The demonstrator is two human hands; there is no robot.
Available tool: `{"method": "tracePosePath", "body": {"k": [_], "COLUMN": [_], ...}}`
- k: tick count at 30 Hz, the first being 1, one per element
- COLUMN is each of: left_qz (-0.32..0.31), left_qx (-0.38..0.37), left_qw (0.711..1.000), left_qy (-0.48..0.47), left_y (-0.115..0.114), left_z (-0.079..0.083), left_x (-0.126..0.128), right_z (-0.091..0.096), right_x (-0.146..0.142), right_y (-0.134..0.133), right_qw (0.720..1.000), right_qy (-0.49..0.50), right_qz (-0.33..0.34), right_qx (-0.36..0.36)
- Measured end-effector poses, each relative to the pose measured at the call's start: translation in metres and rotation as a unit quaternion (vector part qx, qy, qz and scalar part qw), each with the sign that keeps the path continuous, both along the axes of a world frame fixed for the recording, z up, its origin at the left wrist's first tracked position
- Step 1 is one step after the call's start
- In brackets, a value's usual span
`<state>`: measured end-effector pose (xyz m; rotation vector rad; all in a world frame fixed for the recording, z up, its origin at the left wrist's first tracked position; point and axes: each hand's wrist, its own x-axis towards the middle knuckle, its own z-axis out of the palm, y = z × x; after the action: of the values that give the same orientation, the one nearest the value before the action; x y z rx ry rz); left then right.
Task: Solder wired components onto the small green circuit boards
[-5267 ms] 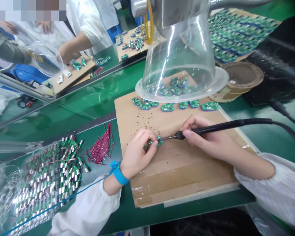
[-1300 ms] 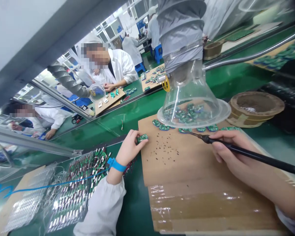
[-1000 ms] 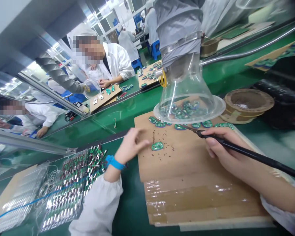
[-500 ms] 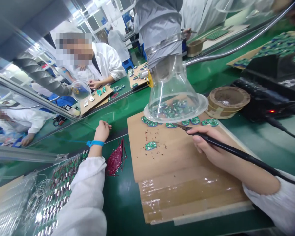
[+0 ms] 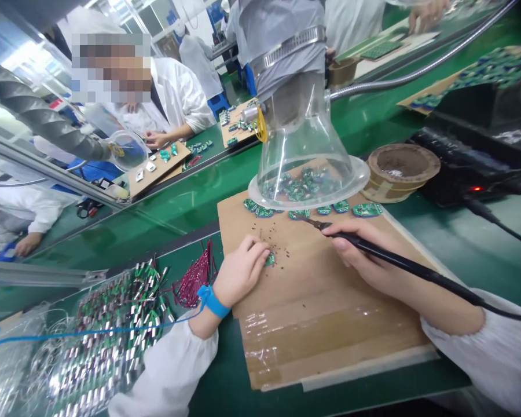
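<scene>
My left hand (image 5: 244,267), with a blue strap at the wrist, rests on the cardboard sheet (image 5: 312,278). Its fingers are bent and closed at a small green circuit board (image 5: 270,259), hiding most of it. In my right hand (image 5: 364,249) is a black soldering iron (image 5: 386,255), gripped like a pen. The iron's tip points left at a board (image 5: 298,214) in the row along the sheet's far edge; whether they touch I cannot tell. Dark specks lie scattered around the small board. Left of the sheet is a bundle of dark red wires (image 5: 196,277).
A clear extraction hood (image 5: 308,168) hangs low over the far boards. Behind my right hand stand a round tub (image 5: 402,174) and a black device (image 5: 473,168) with a red light. Many wired metal parts (image 5: 108,330) lie at left. A co-worker (image 5: 169,98) sits across the bench.
My left hand has moved right and nearer, from beside the wires onto the small board. My right hand and the soldering iron have shifted slightly left.
</scene>
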<state>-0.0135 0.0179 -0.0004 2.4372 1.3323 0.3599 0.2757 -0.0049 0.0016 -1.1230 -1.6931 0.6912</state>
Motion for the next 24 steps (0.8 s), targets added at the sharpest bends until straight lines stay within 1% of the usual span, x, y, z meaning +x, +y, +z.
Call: {"method": "tracePosePath", "body": {"k": [2,5,8,11,14,16,19,22,24], "left_qz": [-0.02,-0.03,0.005,0.049,0.061,0.051,0.017,-0.023,-0.036], "left_qx": [-0.009,-0.032,-0.061,-0.09,-0.121,-0.123,-0.107,-0.088,-0.088], "left_qw": [1.0,0.998,0.991,0.981,0.973,0.973,0.976,0.978,0.977], "left_qy": [0.003,-0.044,-0.117,-0.163,-0.186,-0.188,-0.186,-0.19,-0.189], "left_y": [-0.007,-0.016,-0.019,-0.019,-0.019,-0.02,-0.021,-0.022,-0.023], "left_z": [-0.001,0.002,0.005,0.004,0.002,0.003,0.005,0.007,0.006], "left_x": [0.009,0.018,0.018,0.012,0.009,0.008,0.007,0.005,0.004], "right_z": [-0.001,0.001,0.003,0.003,-0.001,-0.005,-0.013,-0.018,-0.019], "right_x": [0.0,0.001,0.002,0.001,0.001,0.001,0.0,-0.001,0.0], "right_y": [0.0,-0.001,-0.001,0.0,0.0,-0.002,-0.011,-0.022,-0.028], "right_qw": [1.0,1.0,0.999,0.999,0.999,0.999,0.999,0.994,0.989], "right_qy": [-0.001,-0.007,-0.025,-0.033,-0.025,-0.014,0.012,0.066,0.101], "right_qz": [0.004,0.015,0.026,0.029,0.032,0.029,0.017,0.021,0.031], "right_qx": [0.001,0.003,-0.004,-0.004,-0.006,-0.015,-0.044,-0.081,-0.102]}}
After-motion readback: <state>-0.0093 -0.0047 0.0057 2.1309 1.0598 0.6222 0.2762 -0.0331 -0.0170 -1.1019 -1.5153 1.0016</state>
